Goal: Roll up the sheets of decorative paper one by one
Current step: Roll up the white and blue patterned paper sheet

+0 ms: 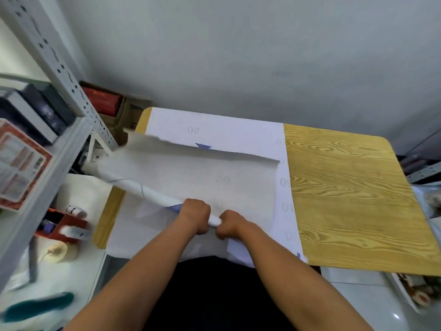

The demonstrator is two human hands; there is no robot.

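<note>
A white sheet of decorative paper is partly wound into a long roll (pixel 148 193) that slants from the shelf at the left down to my hands. My left hand (pixel 196 215) grips the roll near its right end, and my right hand (pixel 230 224) grips the very end of it. The loose part of this sheet (pixel 202 168) lifts off the table behind the roll. Under it lies another flat sheet (pixel 214 126) printed with faint grey numbers and a blue triangle. Both rest on a table with a yellow wood-grain top (pixel 346 192).
A grey metal shelf (pixel 59 144) with books and boxes stands at the left, touching the roll's far end. Below it are a red tape dispenser (pixel 64 226), a twine spool (pixel 58 252) and a teal object (pixel 38 306). A grey wall (pixel 238 56) backs the table. A tray (pixel 415 292) sits at right.
</note>
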